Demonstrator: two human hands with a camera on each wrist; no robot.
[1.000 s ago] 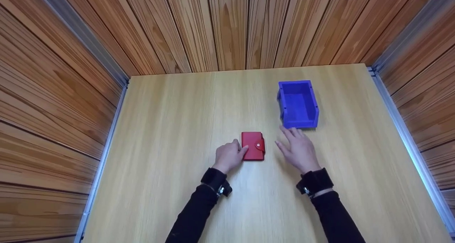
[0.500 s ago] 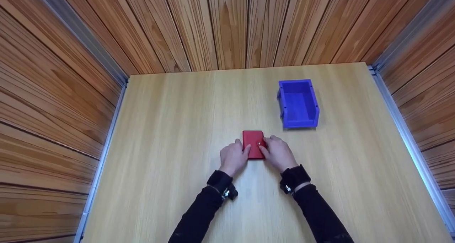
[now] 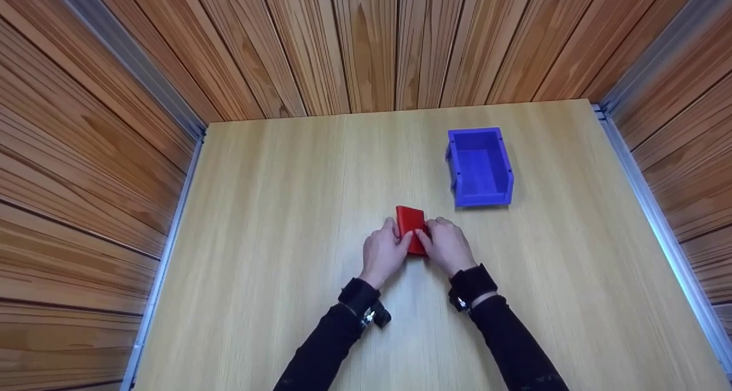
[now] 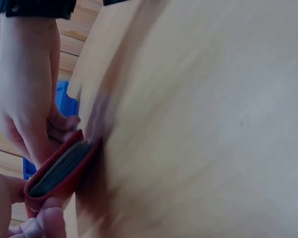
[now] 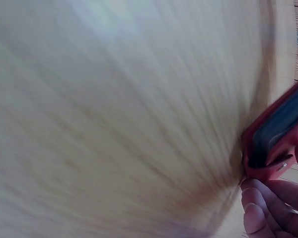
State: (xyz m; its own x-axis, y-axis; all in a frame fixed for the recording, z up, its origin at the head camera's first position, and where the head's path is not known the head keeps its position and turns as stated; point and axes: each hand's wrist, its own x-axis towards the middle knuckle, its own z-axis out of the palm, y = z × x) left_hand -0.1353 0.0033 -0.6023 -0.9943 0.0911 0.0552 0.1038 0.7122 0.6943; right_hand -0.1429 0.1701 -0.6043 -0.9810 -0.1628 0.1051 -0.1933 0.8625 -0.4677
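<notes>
A small red snap-flap card wallet is gripped between both hands in the head view, its left side raised off the table. My left hand pinches the left, spine edge, thumb on the cover. At the flap side, my right hand pinches the wallet with thumb and fingers. Dark inner sleeves show between the red covers in the left wrist view. In the right wrist view, the metal snap sits on the flap, with right-hand fingers curled at the edge below it.
A blue open-front plastic bin stands beyond the right hand on the light wooden table. Wood-plank walls rise behind and at both sides, with metal rails along the table's side edges.
My right hand has come in from beside the bin and taken hold of the wallet's flap side. The wallet, flat before, has been tilted up on its left by my left hand.
</notes>
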